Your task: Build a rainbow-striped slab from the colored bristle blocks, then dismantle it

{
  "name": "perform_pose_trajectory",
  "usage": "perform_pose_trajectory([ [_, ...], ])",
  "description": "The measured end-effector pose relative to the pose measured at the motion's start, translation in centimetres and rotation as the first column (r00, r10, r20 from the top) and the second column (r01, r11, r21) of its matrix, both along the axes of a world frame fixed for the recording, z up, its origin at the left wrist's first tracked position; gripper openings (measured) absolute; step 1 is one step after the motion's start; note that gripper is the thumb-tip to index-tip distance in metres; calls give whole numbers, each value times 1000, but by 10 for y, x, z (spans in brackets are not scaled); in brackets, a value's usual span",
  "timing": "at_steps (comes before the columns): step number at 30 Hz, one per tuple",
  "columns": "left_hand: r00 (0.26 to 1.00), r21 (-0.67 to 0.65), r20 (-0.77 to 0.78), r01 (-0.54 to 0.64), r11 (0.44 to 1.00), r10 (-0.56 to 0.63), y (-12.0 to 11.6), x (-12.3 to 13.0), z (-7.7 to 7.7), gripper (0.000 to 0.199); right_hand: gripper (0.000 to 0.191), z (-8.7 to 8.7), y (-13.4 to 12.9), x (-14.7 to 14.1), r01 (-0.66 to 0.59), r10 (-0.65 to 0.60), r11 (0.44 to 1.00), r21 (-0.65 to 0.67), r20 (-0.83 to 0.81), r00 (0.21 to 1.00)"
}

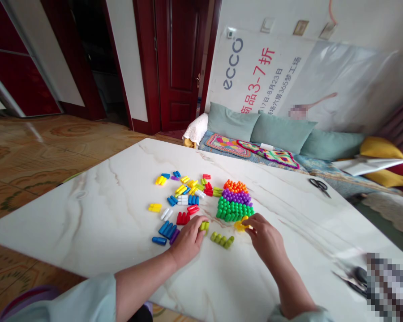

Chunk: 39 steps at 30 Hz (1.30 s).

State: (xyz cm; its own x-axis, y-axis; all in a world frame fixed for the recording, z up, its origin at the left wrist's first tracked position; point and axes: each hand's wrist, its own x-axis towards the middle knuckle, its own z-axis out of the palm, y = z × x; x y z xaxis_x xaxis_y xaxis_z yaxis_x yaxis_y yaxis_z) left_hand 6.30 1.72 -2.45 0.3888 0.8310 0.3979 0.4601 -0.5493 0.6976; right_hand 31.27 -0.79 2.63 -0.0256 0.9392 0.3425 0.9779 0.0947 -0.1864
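Note:
My left hand (189,235) is closed with its fingertips on a lime-green plastic piece (204,226) made of short rounded pegs. My right hand (264,232) pinches a yellow plastic piece (241,223) low over the table. Between the two hands lies an olive-green row of rounded pegs (222,240). Just beyond the yellow piece stands a tight block of green pegs (235,210), with purple pegs (236,197) and orange pegs (235,185) in bands behind. Close to my left hand are blue pieces (168,229), a purple piece (174,236) and a red piece (183,218).
Loose yellow, white, blue, red and green pieces (183,200) are scattered on the left of the marble-patterned table (97,214). Black scissors (319,185) lie near the far right edge. Another dark-handled tool (357,277) lies near right, partly blurred. A sofa with cushions (282,132) stands behind.

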Motion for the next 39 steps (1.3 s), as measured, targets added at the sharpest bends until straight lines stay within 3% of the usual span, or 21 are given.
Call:
perform_pose_trajectory([
  [6,1000,-3,1,5,1000,-5,1,0,0,35,24,-12,5,-2,12,-8,994,113,-34,999],
  [11,1000,-6,10,0,1000,0,0,0,1,35,22,-12,-2,-11,64,-15,963,263,-184,983],
  [19,1000,28,15,-5,1000,5,1,0,-1,36,25,-21,-19,-22,-37,112,981,188,-404,908],
  [23,1000,30,1,-7,1000,7,1,0,-1,35,29,-19,-28,-31,-320,345,938,134,-454,821],
  [25,1000,41,8,-7,999,7,0,0,-1,35,32,-19,-31,-39,-413,398,907,77,-469,788],
  [28,1000,49,11,-9,999,9,0,0,0,34,21,-22,-29,-48,-424,403,903,72,-482,778],
  [35,1000,36,-10,-12,999,13,0,1,0,34,13,-23,-23,-49,-303,299,950,79,-516,802],
  [39,1000,34,2,-10,999,10,0,0,-1,34,11,-17,-27,-53,-410,354,912,4,-513,782],
])
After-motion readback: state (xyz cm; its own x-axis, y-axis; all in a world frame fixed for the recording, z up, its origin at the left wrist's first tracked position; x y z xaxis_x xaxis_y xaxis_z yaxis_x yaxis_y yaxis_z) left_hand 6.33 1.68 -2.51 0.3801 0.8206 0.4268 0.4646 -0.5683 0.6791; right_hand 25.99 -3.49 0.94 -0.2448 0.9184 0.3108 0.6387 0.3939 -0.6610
